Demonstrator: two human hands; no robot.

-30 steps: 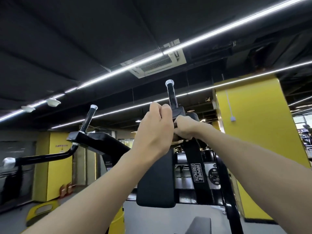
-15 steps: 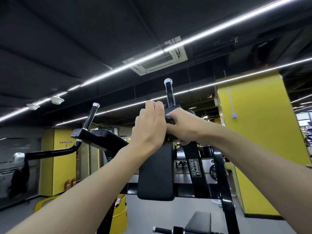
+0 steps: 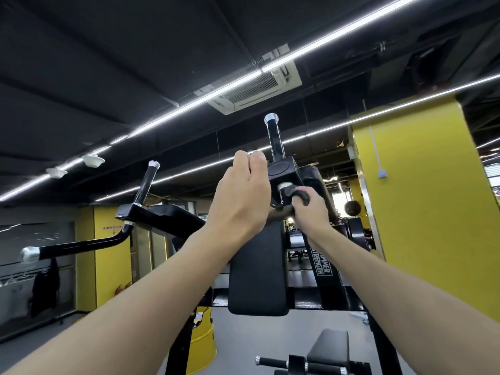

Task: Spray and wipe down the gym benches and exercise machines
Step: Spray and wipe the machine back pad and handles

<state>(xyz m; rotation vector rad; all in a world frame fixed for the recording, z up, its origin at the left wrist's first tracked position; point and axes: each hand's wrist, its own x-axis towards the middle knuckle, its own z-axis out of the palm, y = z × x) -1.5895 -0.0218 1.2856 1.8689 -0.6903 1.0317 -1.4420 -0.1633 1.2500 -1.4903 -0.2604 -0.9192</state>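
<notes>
1. On the slanted black frame of the machine [image 3: 282, 169], just under the right forearm, a label [image 3: 323, 263] in white capitals reads "STRENGTH". The word above it looks like "HAMMER", though its first letters sit close to the arm. Small red writing on the yellow wall [image 3: 108, 253] at left is too small to read.
2. The machine stands straight ahead at head height, gloss black with chrome caps. An upright handle [image 3: 274, 139] rises from a square block. A second handle [image 3: 147, 182] stands to the left, and a long bent bar [image 3: 81, 244] ends in a chrome tip at far left. A matte black back pad [image 3: 257, 269] hangs below the hands, and a seat pad [image 3: 330, 347] shows at the bottom.
3. The right hand [image 3: 308, 209] has its fingers curled tight round a dark grey cloth [image 3: 299, 194]. The cloth is bunched against a short chrome-capped stub [image 3: 283, 186] under the block.
4. The left hand [image 3: 239, 201] is seen from the back, just beside the block's left face. Its fingers are curled, but what they close on is hidden, so I cannot tell.
5. A yellow column [image 3: 422, 198] stands at right.
</notes>
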